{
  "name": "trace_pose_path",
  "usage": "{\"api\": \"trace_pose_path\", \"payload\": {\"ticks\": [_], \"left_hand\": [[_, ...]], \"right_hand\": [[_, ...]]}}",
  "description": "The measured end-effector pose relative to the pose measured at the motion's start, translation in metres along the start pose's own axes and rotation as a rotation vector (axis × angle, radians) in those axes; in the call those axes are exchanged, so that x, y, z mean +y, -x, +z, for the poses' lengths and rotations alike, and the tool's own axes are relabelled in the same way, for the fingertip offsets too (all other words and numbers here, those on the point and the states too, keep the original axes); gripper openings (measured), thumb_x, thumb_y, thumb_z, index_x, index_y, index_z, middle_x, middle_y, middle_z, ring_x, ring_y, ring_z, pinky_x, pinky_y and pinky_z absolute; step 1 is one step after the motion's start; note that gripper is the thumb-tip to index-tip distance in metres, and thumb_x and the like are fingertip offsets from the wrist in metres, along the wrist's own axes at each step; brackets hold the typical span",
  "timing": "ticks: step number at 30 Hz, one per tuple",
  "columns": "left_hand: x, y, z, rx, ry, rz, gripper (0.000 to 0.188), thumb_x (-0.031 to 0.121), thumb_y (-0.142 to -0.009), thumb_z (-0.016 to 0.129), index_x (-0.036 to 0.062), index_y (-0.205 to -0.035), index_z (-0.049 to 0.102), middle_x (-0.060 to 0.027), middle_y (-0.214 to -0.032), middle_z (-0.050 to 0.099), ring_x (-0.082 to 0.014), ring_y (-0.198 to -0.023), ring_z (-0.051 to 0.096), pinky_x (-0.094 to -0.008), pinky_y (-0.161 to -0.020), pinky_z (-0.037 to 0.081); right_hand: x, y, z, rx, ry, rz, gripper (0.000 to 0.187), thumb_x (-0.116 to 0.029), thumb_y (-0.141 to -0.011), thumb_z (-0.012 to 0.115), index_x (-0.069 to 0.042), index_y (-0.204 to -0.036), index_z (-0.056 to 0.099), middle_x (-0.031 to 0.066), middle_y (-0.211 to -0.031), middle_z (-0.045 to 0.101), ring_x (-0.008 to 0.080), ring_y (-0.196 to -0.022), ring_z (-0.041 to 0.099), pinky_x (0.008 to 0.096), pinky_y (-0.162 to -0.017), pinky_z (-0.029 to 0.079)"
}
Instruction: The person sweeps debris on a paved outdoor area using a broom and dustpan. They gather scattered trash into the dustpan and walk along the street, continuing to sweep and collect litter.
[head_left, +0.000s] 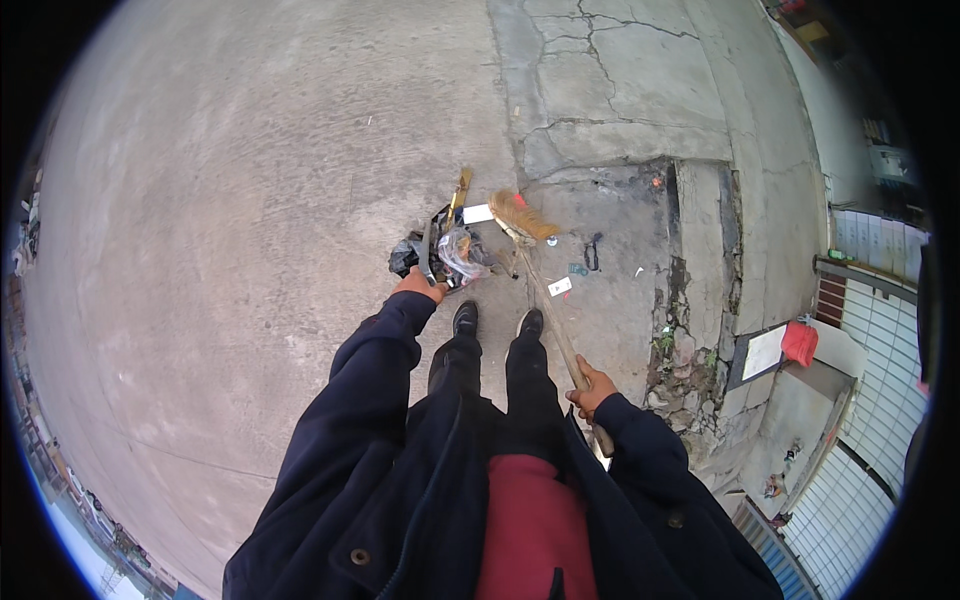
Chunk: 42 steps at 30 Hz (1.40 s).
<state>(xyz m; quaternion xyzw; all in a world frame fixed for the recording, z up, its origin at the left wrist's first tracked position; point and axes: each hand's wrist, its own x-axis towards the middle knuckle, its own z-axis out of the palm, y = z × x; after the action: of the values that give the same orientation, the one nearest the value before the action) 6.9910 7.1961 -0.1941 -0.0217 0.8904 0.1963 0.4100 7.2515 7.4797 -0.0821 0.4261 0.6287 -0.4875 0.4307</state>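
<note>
My left hand (422, 286) is closed around the grey curved handle (428, 250) of a container heaped with rubbish, low in front of my feet. Black plastic (404, 256) and a clear plastic bag (464, 252) bulge out of it; the container's own shape is mostly hidden. My right hand (592, 388) grips the wooden stick of a broom (556, 330) partway along, fingers wrapped round it. The broom's tan bristle head (522, 214) lies to the right of the rubbish, beside a white flat piece (478, 213). A yellowish strip (460, 190) sticks up at the container's far side.
Scraps lie on the concrete right of the broom: a white card (559, 286), a teal piece (578, 269) and a black loop (592, 252). Further right runs a broken kerb (680, 330) with rubble and weeds. A red bag (800, 343) sits near a white-tiled wall (880, 340).
</note>
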Motion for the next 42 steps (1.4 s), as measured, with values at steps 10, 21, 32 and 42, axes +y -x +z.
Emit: {"api": "trace_pose_path", "payload": {"ticks": [10, 21, 32, 42], "left_hand": [[-0.002, -0.009, 0.006, -0.016, -0.021, -0.071, 0.071, 0.041, -0.074, 0.070, -0.0086, -0.120, 0.046, -0.0330, -0.113, 0.059, -0.0432, -0.108, 0.059, -0.0438, -0.092, 0.047], [-0.001, -0.006, 0.005, 0.003, 0.007, -0.097, 0.074, 0.041, -0.074, 0.070, -0.0051, -0.127, 0.046, -0.0296, -0.116, 0.060, -0.0405, -0.112, 0.058, -0.0422, -0.095, 0.045], [0.030, 0.017, 0.014, 0.179, 0.027, -0.302, 0.066, 0.036, -0.076, 0.071, 0.0010, -0.126, 0.045, -0.0232, -0.130, 0.052, -0.0381, -0.119, 0.054, -0.0455, -0.099, 0.044], [0.014, 0.008, 0.017, 0.168, 0.103, -0.225, 0.071, 0.033, -0.076, 0.073, -0.0010, -0.127, 0.039, -0.0253, -0.127, 0.049, -0.0419, -0.115, 0.054, -0.0456, -0.095, 0.047]], "right_hand": [[0.026, 0.098, -0.097, 0.011, -0.106, -0.083, 0.082, -0.003, -0.082, 0.065, -0.018, -0.152, 0.024, 0.0021, -0.060, 0.052, 0.0116, -0.043, 0.047, 0.0280, -0.041, 0.039], [0.010, -0.020, -0.034, 0.136, 0.170, -0.063, 0.084, -0.007, -0.077, 0.068, -0.012, -0.150, 0.026, 0.0218, -0.090, 0.066, 0.0253, -0.053, 0.064, 0.0349, -0.050, 0.053], [0.016, 0.103, -0.137, -0.135, -0.250, -0.072, 0.083, 0.001, -0.084, 0.063, -0.012, -0.152, 0.018, 0.0026, -0.061, 0.046, 0.0128, -0.042, 0.044, 0.0282, -0.040, 0.037], [0.076, 0.014, -0.144, 0.297, 0.043, -0.116, 0.081, -0.003, -0.081, 0.066, -0.018, -0.151, 0.027, 0.0117, -0.079, 0.062, 0.0171, -0.048, 0.054, 0.0328, -0.043, 0.044]]}}
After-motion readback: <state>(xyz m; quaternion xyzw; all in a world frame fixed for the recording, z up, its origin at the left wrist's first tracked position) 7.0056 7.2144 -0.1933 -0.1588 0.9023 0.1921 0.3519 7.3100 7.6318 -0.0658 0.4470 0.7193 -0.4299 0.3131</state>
